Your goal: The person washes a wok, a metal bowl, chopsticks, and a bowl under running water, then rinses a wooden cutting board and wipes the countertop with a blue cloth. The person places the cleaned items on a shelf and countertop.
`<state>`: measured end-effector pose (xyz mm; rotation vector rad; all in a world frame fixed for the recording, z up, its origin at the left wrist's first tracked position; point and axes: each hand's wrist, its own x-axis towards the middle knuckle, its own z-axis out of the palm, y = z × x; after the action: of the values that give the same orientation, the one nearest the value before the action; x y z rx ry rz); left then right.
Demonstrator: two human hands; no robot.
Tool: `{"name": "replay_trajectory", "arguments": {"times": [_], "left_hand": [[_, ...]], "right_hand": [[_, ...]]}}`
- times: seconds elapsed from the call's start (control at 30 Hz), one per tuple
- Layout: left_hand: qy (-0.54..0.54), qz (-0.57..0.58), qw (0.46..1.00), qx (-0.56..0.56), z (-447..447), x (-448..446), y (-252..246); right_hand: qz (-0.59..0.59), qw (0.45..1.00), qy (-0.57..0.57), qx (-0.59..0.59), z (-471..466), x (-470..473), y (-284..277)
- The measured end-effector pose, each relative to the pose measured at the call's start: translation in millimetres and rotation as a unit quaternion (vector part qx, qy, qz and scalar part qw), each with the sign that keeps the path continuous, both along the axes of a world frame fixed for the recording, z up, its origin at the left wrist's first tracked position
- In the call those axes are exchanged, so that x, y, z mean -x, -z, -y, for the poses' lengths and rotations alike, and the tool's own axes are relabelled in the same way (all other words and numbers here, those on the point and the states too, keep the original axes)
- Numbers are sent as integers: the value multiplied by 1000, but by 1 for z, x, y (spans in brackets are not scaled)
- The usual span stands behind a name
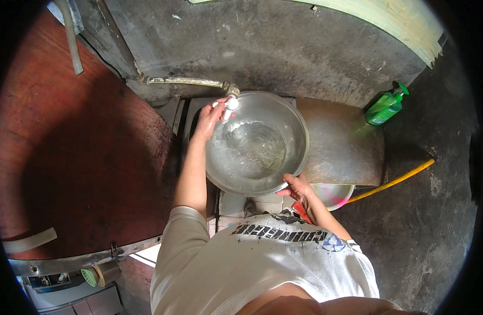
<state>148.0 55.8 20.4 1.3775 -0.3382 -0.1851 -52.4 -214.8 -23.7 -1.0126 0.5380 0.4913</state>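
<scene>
A large round stainless-steel basin [257,145] with rippling water in it lies under a white plastic tap [230,104]. The tap is joined to an old metal water pipe [186,81] along the wall. My left hand [211,118] is closed around the tap's white handle, at the basin's upper left rim. With my right hand [298,187] I grip the basin's near right rim, thumb over the edge and fingers below.
Right of the basin is a metal counter top [340,145] bearing a green pump bottle [385,107]. Below it sit a plastic basin [336,195] and a yellow hose [395,181]. A reddish board [87,157] stands at the left, a concrete wall [273,47] behind.
</scene>
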Motion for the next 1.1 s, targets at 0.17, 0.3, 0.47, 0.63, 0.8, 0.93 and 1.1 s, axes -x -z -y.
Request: {"name": "replay_trajectory", "arguments": {"times": [0.17, 0.3, 0.47, 0.63, 0.8, 0.93, 1.1], "left_hand": [[-33, -40, 998, -30, -13, -1, -5], [-69, -23, 997, 13, -13, 6, -1], [-181, 67, 978, -84, -18, 19, 1], [-250, -36, 965, -75, -38, 40, 24], [-218, -117, 961, -122, -51, 75, 82], [-161, -135, 973, -98, -38, 95, 127], [-44, 1, 939, -342, -1, 88, 160]], "right_hand": [[-32, 998, 8, 53, 4, 21, -2], [-35, 998, 30, 35, 24, 53, -3], [-75, 994, 60, 54, 43, 75, -3], [-98, 983, 129, 84, 65, 93, -15], [-84, 968, 219, 90, 93, 107, -5], [-28, 961, 263, 81, 120, 103, 18], [15, 955, 295, 37, 150, 86, 33]]}}
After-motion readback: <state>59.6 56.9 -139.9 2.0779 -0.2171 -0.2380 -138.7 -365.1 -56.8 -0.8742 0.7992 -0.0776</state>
